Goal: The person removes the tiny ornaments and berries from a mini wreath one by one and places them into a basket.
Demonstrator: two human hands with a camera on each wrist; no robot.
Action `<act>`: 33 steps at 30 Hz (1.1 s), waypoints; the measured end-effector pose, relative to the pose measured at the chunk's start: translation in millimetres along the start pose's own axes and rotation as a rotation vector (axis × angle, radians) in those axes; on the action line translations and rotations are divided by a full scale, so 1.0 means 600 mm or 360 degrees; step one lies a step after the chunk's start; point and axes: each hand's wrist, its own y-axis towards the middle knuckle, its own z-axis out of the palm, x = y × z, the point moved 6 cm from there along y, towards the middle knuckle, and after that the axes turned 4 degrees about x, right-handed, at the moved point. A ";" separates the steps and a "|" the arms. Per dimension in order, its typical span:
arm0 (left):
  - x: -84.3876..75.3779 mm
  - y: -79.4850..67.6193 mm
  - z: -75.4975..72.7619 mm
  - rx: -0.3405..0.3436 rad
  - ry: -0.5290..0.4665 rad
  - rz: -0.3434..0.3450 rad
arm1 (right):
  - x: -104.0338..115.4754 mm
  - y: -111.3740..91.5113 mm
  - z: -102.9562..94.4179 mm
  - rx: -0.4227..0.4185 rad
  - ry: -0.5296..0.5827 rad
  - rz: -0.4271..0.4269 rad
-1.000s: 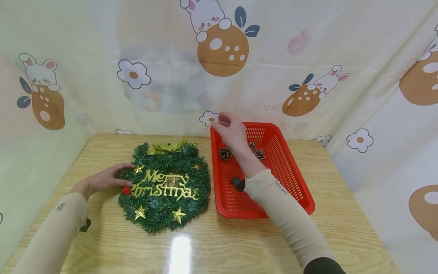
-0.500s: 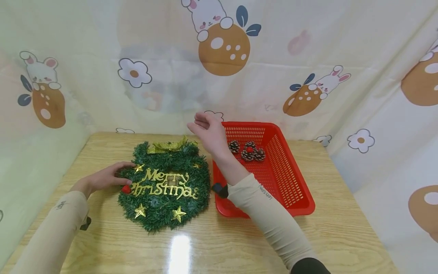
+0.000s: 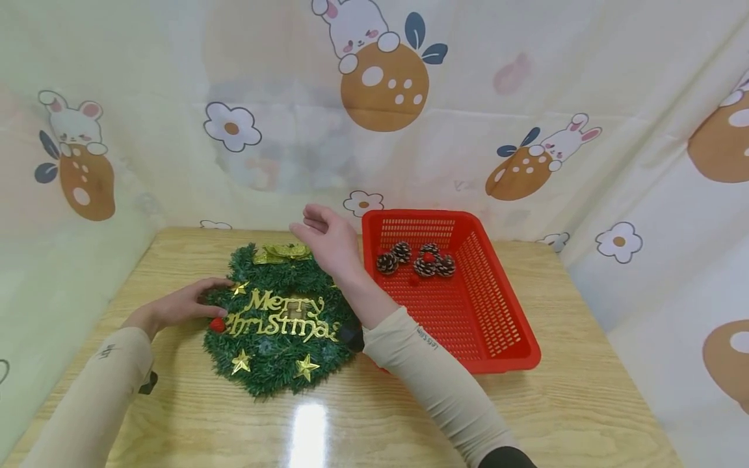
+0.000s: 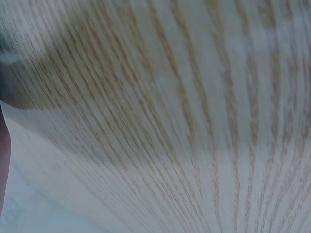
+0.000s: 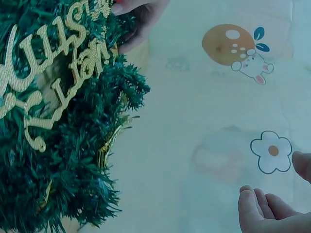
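A green Christmas wreath [image 3: 281, 367] with gold "Merry Christmas" lettering [image 3: 287, 317] and gold stars lies on the table at left. My left hand [image 3: 178, 305] holds its left rim, fingers beside a gold star and thumb by a small red ornament [image 3: 218, 324]. Above the wreath's upper right is my right hand [image 3: 333, 246], which partly hides the gold bow [image 3: 281, 252]. In the right wrist view, a gap with nothing in it shows between the right thumb [image 5: 302, 166] and the loosely bent fingers [image 5: 250, 206]. The left wrist view shows mostly wood grain.
Right of the wreath stands a red plastic basket [image 3: 504, 286]. Several pine cones [image 3: 446, 265] sit toward its back left, with small red pieces [image 3: 414, 280] among them. A patterned curtain [image 3: 281, 71] rises behind the wooden table [image 3: 193, 429] and along both sides.
The right hand has moved left from over the basket to above the wreath's upper right, uncovering the pine cones. The left hand and the wreath have stayed put.
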 end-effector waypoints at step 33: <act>0.006 0.002 -0.001 -0.0004 0.0016 -0.0009 | -0.041 -0.007 0.076 0.0022 -0.0152 0.0109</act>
